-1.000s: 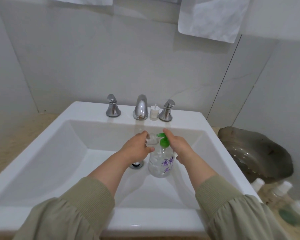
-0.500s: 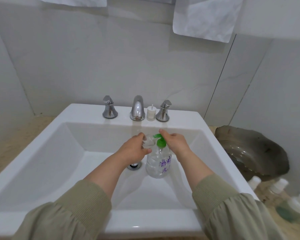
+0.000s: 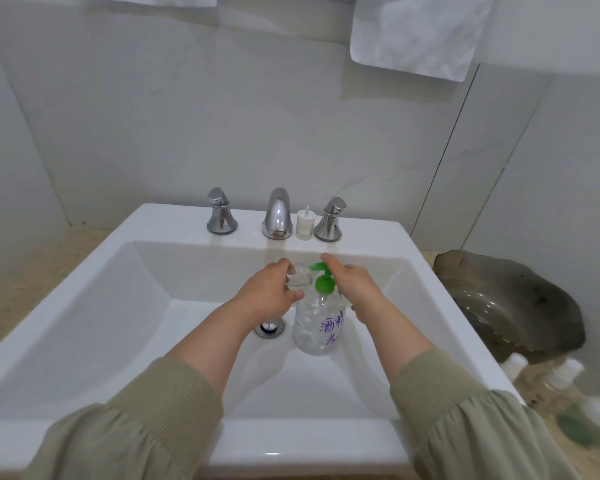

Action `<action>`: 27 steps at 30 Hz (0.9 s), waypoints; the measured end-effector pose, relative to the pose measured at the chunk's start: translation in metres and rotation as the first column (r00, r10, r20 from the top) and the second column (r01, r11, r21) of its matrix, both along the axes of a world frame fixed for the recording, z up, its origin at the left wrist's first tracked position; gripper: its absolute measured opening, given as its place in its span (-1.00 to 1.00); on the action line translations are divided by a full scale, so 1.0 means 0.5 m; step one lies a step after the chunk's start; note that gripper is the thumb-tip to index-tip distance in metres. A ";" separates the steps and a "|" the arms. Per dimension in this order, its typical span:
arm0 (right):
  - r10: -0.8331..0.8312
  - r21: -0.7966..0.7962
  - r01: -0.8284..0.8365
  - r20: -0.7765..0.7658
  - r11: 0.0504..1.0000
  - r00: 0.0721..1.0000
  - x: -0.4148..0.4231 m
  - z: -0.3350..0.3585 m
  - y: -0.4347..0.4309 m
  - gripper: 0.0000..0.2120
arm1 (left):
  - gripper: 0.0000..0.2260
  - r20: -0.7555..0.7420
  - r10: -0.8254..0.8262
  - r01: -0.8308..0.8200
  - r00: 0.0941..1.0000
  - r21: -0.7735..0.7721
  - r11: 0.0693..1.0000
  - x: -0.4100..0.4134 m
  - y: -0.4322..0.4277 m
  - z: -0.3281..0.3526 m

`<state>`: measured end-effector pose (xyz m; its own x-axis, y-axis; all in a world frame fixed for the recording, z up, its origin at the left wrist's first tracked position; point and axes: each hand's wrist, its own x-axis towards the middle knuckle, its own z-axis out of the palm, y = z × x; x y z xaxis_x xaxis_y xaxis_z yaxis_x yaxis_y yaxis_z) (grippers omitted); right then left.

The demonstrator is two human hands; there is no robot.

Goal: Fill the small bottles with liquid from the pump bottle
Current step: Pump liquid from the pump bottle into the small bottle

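Observation:
A clear pump bottle [image 3: 317,327] with purple writing and a green pump head [image 3: 323,282] stands inside the white sink [image 3: 118,306]. My left hand [image 3: 267,294] grips a small clear bottle [image 3: 298,277] and holds it under the green spout. My right hand [image 3: 352,282] rests on the pump head, with its forefinger on top. A small white cap [image 3: 305,225] stands on the sink ledge between the tap [image 3: 277,213] and the right handle [image 3: 330,220].
Several small white-capped bottles [image 3: 565,375] stand on the counter at the lower right. Behind them lies a dark glass bowl [image 3: 510,303]. The drain [image 3: 269,328] is left of the pump bottle. White towels [image 3: 416,32] hang on the wall above.
The view has shifted slightly. Both hands, the small bottle and the pump bottle stay in the same grip and place.

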<state>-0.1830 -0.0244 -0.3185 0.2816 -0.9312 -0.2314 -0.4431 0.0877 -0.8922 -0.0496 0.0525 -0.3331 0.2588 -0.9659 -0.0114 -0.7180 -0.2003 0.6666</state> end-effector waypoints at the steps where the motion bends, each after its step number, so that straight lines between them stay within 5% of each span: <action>1: 0.009 0.011 -0.009 -0.025 1.000 1.000 -0.001 -0.002 0.001 -0.50 | -0.69 0.003 -0.008 0.008 1.000 0.022 1.000 0.000 0.001 -0.001; 13: -0.016 -0.026 0.018 0.054 1.000 0.998 0.003 -0.007 0.004 -0.63 | -0.70 -0.033 -0.002 0.002 0.999 0.007 1.000 -0.001 0.003 0.004; 27: 0.006 0.033 -0.007 0.017 0.999 1.000 0.001 -0.007 0.014 -0.55 | -0.68 -0.001 -0.015 0.015 1.000 0.039 0.999 0.000 0.001 -0.003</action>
